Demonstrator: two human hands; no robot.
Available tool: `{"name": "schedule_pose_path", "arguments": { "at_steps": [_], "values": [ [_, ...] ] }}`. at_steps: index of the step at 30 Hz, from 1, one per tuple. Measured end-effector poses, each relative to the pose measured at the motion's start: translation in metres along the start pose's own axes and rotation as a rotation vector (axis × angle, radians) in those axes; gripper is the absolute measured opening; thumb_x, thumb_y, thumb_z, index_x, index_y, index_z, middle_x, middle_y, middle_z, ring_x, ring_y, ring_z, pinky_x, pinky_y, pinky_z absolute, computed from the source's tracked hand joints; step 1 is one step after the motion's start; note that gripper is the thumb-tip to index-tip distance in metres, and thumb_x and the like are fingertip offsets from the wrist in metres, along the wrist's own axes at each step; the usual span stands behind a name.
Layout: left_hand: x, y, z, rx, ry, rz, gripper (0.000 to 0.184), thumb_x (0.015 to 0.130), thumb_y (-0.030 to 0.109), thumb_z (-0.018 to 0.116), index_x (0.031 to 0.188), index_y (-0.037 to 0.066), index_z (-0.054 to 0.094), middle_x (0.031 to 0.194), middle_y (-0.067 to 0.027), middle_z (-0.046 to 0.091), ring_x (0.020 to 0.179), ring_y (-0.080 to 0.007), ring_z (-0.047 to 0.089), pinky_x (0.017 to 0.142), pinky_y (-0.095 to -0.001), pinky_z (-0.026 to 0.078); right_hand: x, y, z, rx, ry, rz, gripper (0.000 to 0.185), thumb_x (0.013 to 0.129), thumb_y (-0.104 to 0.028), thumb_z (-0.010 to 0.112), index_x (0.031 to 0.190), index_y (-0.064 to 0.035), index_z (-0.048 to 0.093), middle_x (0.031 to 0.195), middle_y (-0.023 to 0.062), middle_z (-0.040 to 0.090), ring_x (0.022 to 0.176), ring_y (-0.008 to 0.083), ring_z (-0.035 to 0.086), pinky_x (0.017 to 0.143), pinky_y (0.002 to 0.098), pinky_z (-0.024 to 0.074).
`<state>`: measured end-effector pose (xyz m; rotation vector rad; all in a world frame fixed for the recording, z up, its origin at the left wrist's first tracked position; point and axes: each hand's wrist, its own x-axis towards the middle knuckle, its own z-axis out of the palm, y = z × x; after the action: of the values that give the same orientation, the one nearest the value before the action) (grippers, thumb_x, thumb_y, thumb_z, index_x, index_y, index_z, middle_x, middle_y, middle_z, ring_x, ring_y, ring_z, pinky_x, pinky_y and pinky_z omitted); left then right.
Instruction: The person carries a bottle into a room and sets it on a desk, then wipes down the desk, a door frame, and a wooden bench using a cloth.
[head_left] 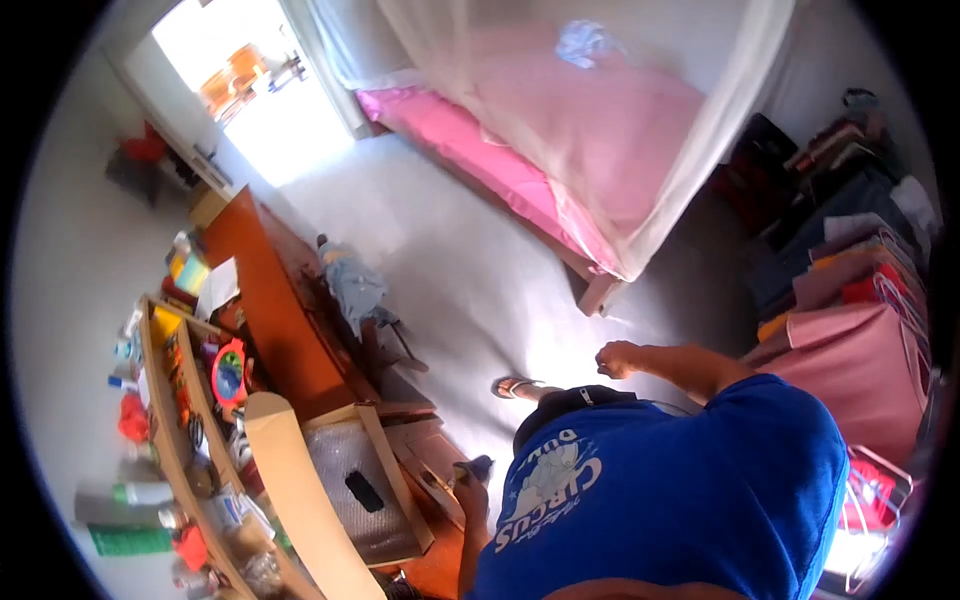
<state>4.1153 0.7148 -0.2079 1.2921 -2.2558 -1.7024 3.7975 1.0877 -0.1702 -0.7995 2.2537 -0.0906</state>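
Observation:
My left hand point(470, 492) is low beside the orange-brown desk point(275, 300), near the edge of an open cardboard box point(408, 490). Its fingers are closed around a small dark thing point(480, 466), too blurred to name. Silvery bubble lining point(335, 460) covers the box's inside, and a black oblong patch point(364, 491) shows on it. Out over the floor, my right hand point(617, 360) is curled into a loose fist with nothing visible in it. A sandalled foot point(512, 387) shows below my blue shirt point(690, 490).
A pink bed point(470, 135) under a white net stands ahead, its wooden leg point(600, 295) jutting out. Clothes point(850, 350) hang at right. A chair with a grey-blue garment point(352, 290) is by the desk. Cluttered shelves point(165, 400) line the left; a bright doorway point(290, 130) lies beyond.

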Motion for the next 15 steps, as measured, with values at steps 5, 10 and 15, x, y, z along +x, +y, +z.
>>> {"name": "schedule_pose_path", "arguments": {
  "at_steps": [5,10,15],
  "values": [
    [0.068,0.018,0.023,-0.764,-0.04,-0.191,0.049,0.103,0.037,0.059,0.13,-0.004,0.06,0.124,-0.0137,0.067,0.103,-0.0263,0.069,0.088,-0.0377,0.057,-0.054,0.031,0.037,0.064,-0.026,0.138,0.03,0.094,-0.033,0.064,0.101,-0.0061,0.075,0.104,0.0201,0.074,0.099,0.0412,0.069,0.086,0.0497,0.0552],
    [0.098,0.085,0.007,-1.078,-0.141,-0.14,0.05,0.105,0.041,0.055,0.133,-0.001,0.059,0.125,-0.0131,0.067,0.108,-0.0253,0.068,0.097,-0.0359,0.054,-0.052,0.049,0.05,0.119,-0.036,0.185,0.032,0.092,-0.034,0.065,0.103,-0.0059,0.075,0.101,0.0195,0.074,0.097,0.0406,0.07,0.084,0.049,0.0555],
    [0.109,0.177,-0.036,-0.955,0.068,-0.049,0.041,0.106,0.038,0.056,0.128,0.004,0.064,0.123,-0.0106,0.069,0.109,-0.0254,0.067,0.097,-0.038,0.054,-0.004,0.051,0.031,0.135,-0.077,0.143,0.032,0.092,-0.034,0.064,0.104,-0.0063,0.076,0.103,0.0187,0.074,0.1,0.0388,0.07,0.086,0.0475,0.0556]
  ]
}}
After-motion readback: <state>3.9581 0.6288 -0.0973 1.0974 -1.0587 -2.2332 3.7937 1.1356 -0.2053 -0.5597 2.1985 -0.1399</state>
